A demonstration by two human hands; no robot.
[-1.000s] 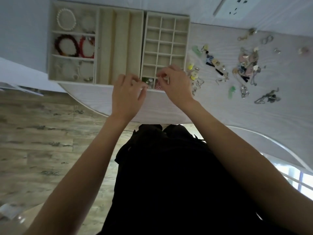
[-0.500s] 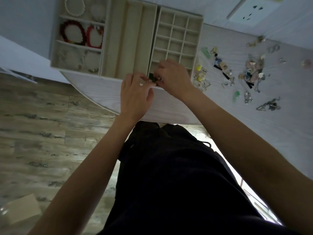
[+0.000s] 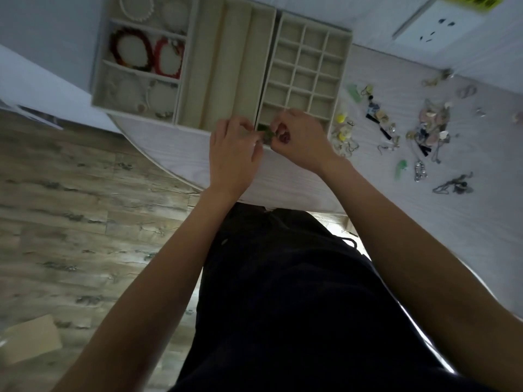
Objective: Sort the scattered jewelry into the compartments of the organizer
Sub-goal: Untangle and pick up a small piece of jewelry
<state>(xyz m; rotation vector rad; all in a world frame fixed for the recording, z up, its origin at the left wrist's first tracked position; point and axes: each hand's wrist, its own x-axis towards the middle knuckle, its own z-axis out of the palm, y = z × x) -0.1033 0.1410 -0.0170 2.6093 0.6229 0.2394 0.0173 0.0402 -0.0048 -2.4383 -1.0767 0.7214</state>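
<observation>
Partly sorted: bracelets (image 3: 133,50) already lying in the organizer (image 3: 271,46) at its far-left compartments, most grid cells bare. Left hand (image 3: 233,149) and right hand (image 3: 300,138) both pinching a small green piece (image 3: 267,134) over the nearest grid cell. Scattered jewelry (image 3: 418,131) left on the counter (image 3: 353,193).

Near grid compartments (image 3: 283,128) behind hands

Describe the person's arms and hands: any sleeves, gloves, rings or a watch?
Both forearms are bare up to the frame edge, with no sleeves showing. The left hand and right hand wear no gloves, and no watch, bracelet or ring is visible. Below the arms, the person's clothing is dark, nearly black.
</observation>
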